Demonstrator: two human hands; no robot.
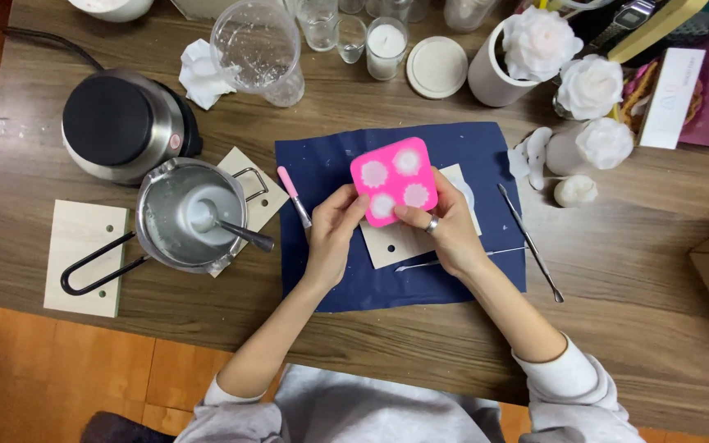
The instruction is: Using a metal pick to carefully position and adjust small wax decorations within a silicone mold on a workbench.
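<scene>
A square pink silicone mould point(395, 180) with white flower shapes in its cavities is held up over a dark blue cloth point(330, 271). My left hand point(332, 234) grips its lower left edge, thumb on the face. My right hand point(446, 226), with a ring on one finger, holds the lower right edge. Under the hands lies a pale wooden board point(400, 244) with a small hole.
A steel melting pot point(180, 215) with a spoon stands on wooden boards at left, next to a hotplate point(121, 123). A pink-handled tool point(294, 195) and thin metal tools point(530, 243) lie on the cloth's edges. Glass jars, a measuring cup point(258, 49) and white flower candles point(591, 87) line the back.
</scene>
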